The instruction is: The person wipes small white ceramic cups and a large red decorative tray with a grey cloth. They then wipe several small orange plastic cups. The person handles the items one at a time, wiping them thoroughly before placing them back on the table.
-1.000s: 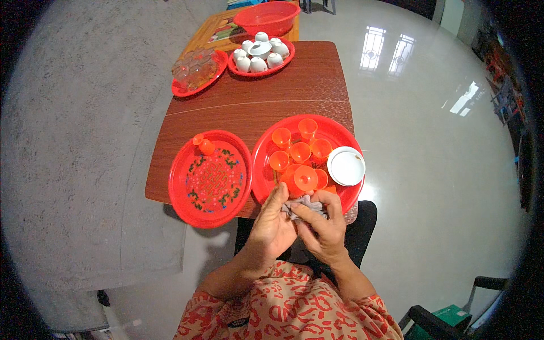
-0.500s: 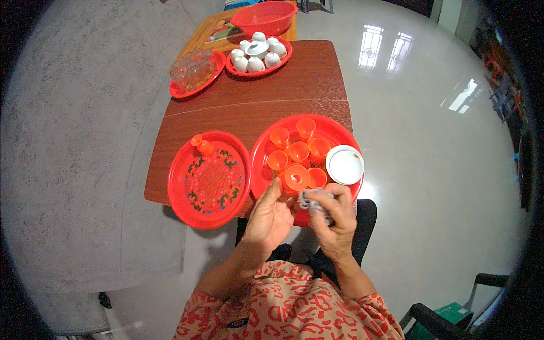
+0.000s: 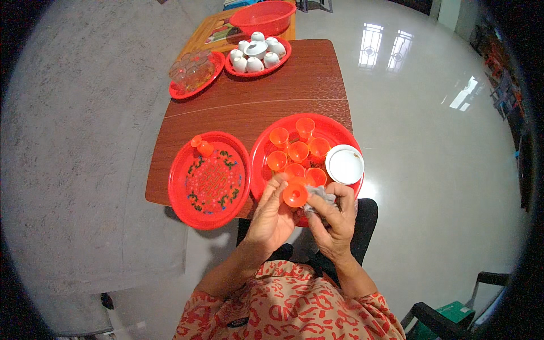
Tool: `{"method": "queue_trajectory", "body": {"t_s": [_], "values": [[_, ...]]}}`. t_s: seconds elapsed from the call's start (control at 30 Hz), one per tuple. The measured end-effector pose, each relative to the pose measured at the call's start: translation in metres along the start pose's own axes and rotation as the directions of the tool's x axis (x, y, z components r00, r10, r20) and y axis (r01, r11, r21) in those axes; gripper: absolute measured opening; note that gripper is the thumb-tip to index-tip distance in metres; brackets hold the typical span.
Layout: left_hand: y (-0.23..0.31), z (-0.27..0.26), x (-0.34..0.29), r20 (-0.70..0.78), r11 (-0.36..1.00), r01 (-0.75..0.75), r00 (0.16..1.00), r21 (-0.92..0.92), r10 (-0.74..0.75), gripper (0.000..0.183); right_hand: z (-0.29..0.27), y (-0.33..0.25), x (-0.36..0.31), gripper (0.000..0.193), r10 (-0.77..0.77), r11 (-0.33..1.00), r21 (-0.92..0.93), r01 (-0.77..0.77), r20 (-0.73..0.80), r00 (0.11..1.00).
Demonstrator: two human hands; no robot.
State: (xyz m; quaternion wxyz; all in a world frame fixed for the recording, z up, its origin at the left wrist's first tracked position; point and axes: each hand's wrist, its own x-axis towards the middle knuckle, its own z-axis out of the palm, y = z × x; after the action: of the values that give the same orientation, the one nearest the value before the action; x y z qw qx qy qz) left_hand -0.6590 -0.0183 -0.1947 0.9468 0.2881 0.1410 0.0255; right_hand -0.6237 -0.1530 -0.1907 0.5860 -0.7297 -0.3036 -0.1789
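Observation:
My left hand [image 3: 268,220] pinches a small orange cup [image 3: 295,195] above the near edge of a round red tray [image 3: 260,148]. In my right hand [image 3: 335,224] is a crumpled grey-white cloth [image 3: 321,199], pressed against the cup's right side. Several more orange cups [image 3: 298,151] stand in that tray behind my hands, mouths upward. At the tray's right side sits a white round dish [image 3: 345,164]. My fingertips under the cup are partly hidden.
Left of this tray lies another red tray [image 3: 177,187] with a flower pattern and a small orange piece [image 3: 202,146]. Farther back are white cups [image 3: 255,64] on a red plate, clear glasses [image 3: 192,71] on another, and a red basin [image 3: 263,20]. A wall [image 3: 85,141] borders the table's left.
The held cup has come nearer to me and turned, so a different face shows. The cloth has moved up along its right side. The trays have stayed put.

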Motion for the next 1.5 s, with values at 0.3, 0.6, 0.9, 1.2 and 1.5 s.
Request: {"method": "queue_trajectory", "body": {"t_s": [0.3,0.6,0.9,1.2,1.5], "values": [[0.009,0.023,-0.013,0.179,0.915,-0.266,0.959,0.303,0.220,0.051,0.004,-0.006,0.001,0.044,-0.186,0.973,-0.138,0.183,-0.010,0.983],[0.015,0.005,-0.009,0.286,0.773,-0.357,0.929,0.525,0.234,0.059,-0.003,-0.007,0.010,0.039,-0.107,0.994,-0.031,0.107,0.003,0.994],[0.016,0.011,-0.009,0.252,0.716,-0.429,0.903,0.551,0.348,0.044,-0.002,-0.004,0.011,0.039,-0.040,0.997,-0.058,0.041,0.027,0.999],[0.024,0.006,-0.015,0.459,0.044,-0.525,0.779,0.850,0.426,0.041,-0.003,-0.007,0.015,0.043,-0.168,0.964,-0.189,0.188,0.120,0.979],[0.027,0.003,-0.020,0.533,-0.059,-0.568,0.726,0.821,0.434,0.042,-0.001,0.001,0.033,0.041,-0.103,0.977,-0.171,0.124,0.126,0.987]]}}
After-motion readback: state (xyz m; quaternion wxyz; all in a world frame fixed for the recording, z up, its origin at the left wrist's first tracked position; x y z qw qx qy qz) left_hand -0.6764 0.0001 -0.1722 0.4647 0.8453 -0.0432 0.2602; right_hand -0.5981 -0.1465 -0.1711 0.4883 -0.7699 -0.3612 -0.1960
